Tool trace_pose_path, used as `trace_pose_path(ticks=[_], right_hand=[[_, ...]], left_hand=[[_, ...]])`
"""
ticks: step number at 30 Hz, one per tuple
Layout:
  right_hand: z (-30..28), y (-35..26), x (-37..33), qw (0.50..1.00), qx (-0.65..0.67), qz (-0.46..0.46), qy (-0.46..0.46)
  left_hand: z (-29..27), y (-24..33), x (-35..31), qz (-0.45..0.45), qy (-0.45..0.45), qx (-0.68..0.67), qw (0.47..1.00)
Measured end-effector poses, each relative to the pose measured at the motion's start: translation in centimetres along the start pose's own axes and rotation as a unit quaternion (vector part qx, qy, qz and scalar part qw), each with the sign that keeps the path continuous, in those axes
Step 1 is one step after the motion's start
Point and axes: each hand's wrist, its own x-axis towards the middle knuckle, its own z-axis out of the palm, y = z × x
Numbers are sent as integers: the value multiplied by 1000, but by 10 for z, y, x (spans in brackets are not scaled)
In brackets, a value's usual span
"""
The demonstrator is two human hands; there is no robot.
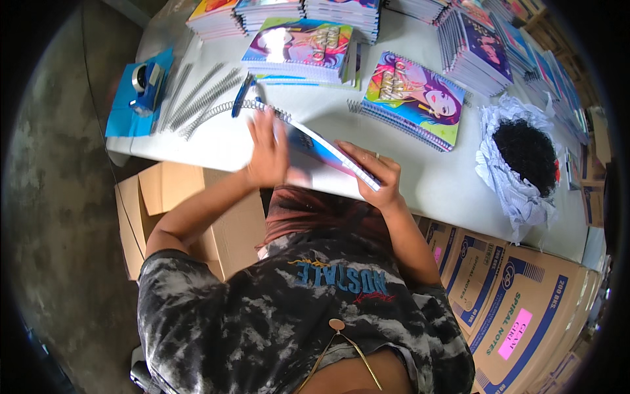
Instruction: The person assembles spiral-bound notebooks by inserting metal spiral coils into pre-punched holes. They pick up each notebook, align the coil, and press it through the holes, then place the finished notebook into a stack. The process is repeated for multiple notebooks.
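My right hand (379, 172) grips the near end of a notebook (331, 152), which stands tilted on its edge over the front of the table. At its far end a loose spiral coil (230, 108) meets the notebook's edge and curves off to the left. My left hand (268, 150), partly blurred, is beside that end, its fingers stretched out and the palm toward the notebook. Whether its fingertips touch the coil cannot be made out. Just beyond the coil lies a blue-handled tool (242, 96), seemingly pliers.
Several wire coils (197, 95) lie left, near a tape dispenser (149, 84) on blue card. Bound notebooks with colourful covers form a pile (298, 49) and another pile (417, 98). Right is a white cloth bundle (489, 157) with black stringy material. Cardboard boxes (525, 315) stand below the table.
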Motion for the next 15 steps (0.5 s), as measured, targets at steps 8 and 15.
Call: trace_pose_path(ticks=[8,15], right_hand=[[3,-1,-1,1000,-1,-7,-1],[9,-5,1,999,13,-44,-14]], left_hand=[[20,2,9,30,60,-90,994],[-4,-9,49,7,123,-18,992]])
